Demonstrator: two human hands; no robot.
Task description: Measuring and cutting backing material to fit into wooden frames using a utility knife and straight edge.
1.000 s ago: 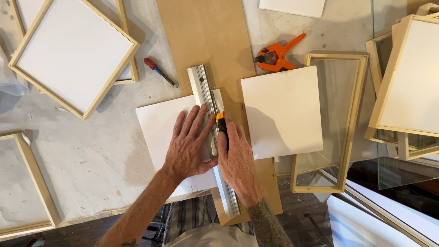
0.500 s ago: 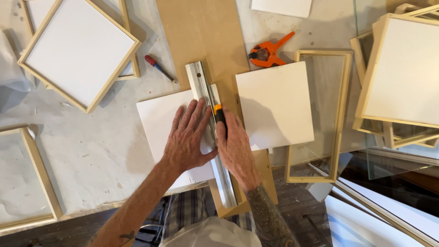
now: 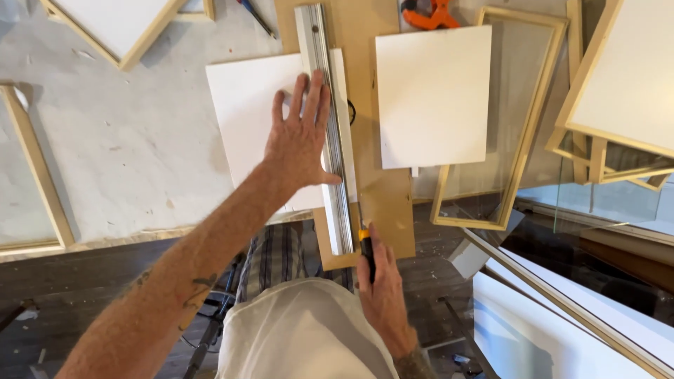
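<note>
My left hand (image 3: 302,140) lies flat with fingers spread on a white board (image 3: 242,112) and against a long metal straightedge (image 3: 330,133). The straightedge runs lengthwise over the board's right edge, above a brown cutting board (image 3: 386,203). My right hand (image 3: 379,295) grips a yellow and black utility knife (image 3: 365,249) at the near end of the straightedge, just past the board's front edge. A thin white strip shows to the right of the straightedge.
A second white board (image 3: 432,95) lies right of the brown board. An orange clamp (image 3: 428,12) sits at the top. Wooden frames stand left (image 3: 38,175), top left (image 3: 126,28) and right (image 3: 519,119), with stacked canvases (image 3: 625,77) far right. The table edge is near me.
My right hand has drawn the knife toward me along the straightedge, from mid-board to its near end. The left hand stays pressed on the straightedge. The camera has tilted down.
</note>
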